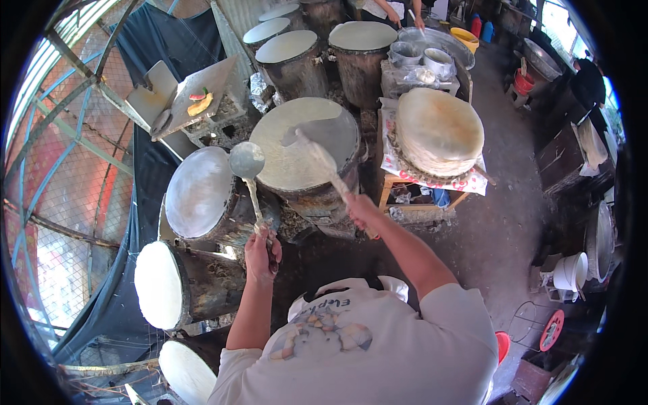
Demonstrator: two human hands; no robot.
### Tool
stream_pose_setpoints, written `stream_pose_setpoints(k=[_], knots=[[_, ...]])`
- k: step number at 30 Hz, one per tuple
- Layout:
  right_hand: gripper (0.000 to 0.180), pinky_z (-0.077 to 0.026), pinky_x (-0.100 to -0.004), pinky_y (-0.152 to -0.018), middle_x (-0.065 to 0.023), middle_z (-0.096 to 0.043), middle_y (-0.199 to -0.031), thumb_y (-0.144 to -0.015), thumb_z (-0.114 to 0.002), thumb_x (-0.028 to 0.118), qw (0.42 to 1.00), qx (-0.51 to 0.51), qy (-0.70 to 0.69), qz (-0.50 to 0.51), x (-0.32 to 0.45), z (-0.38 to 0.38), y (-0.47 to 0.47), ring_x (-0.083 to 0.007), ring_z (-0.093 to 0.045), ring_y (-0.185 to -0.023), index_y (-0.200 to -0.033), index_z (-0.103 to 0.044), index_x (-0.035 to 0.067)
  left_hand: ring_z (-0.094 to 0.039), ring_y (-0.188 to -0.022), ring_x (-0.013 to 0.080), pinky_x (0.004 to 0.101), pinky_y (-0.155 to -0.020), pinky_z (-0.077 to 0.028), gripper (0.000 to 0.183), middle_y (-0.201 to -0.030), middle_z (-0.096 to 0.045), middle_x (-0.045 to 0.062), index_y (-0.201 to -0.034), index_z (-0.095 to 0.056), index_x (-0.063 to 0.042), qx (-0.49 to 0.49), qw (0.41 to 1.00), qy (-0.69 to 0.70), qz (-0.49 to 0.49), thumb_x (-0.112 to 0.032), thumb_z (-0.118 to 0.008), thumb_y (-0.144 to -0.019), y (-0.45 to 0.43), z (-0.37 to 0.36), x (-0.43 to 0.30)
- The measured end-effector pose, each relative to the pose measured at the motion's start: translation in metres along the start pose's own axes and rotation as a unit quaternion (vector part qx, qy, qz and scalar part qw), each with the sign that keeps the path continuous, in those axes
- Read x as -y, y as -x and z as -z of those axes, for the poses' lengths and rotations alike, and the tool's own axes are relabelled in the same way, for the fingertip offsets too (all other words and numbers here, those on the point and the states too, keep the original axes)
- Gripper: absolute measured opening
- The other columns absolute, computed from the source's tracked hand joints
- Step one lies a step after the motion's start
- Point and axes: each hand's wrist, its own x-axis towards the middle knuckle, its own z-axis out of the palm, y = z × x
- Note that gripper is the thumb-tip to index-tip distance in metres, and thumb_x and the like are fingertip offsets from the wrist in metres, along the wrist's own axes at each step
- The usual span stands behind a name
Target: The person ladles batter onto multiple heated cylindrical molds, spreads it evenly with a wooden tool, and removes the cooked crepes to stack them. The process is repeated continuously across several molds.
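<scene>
My left hand grips the long handle of a metal ladle, whose bowl is raised near the rim of the middle drum stove. In my right hand is a batter-smeared wooden spreader. Its far end lies over the round griddle on top of that drum stove. Pale batter coats much of this griddle, while a grey part at the upper right shows bare metal. Left of it is a second griddle with a greyish-white surface.
A tall stack of thin round flatbreads stands on a wooden stand at right. More drum stoves with white-coated griddles line the left and back. Another person's hands work over a wide metal basin. A board holds fruit rinds.
</scene>
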Motion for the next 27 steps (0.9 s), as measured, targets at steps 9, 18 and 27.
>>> stream_pose_setpoints(k=[9, 18, 27], knots=[[0.06, -0.04, -0.0339, -0.032, -0.009, -0.05, -0.051, -0.092, -0.032, 0.05, 0.994, 0.09, 0.05, 0.032, -0.011, -0.015, 0.02, -0.0203, -0.047, -0.033, -0.069, -0.055, 0.0, -0.042, -0.04, 0.0101, 0.0232, -0.031, -0.034, 0.023, -0.061, -0.047, 0.003, -0.085, -0.051, -0.003, 0.008, 0.998, 0.058, -0.022, -0.026, -0.051, -0.092, -0.007, -0.03, 0.014], [0.059, -0.042, -0.0339, -0.033, -0.0081, -0.048, -0.048, -0.093, -0.031, 0.048, 0.997, -0.001, 0.069, -0.027, 0.015, 0.081, -0.035, -0.0196, -0.049, -0.036, -0.064, -0.05, 0.001, -0.037, -0.036, 0.0123, 0.023, -0.031, -0.029, 0.025, -0.048, -0.041, 0.003, -0.078, -0.05, -0.005, -0.031, 0.999, 0.025, -0.009, -0.025, -0.046, -0.093, -0.004, -0.056, 0.017], [0.059, -0.046, -0.0407, -0.039, -0.0167, -0.054, -0.053, -0.093, -0.033, 0.047, 0.983, -0.033, 0.178, 0.044, 0.012, 0.093, -0.024, -0.028, -0.055, -0.04, -0.077, -0.058, -0.005, -0.037, -0.035, 0.0115, 0.0222, -0.031, -0.028, 0.026, -0.048, -0.042, 0.003, -0.078, -0.05, -0.006, -0.071, 0.996, 0.049, -0.018, -0.027, -0.047, -0.093, -0.007, -0.071, 0.025]])
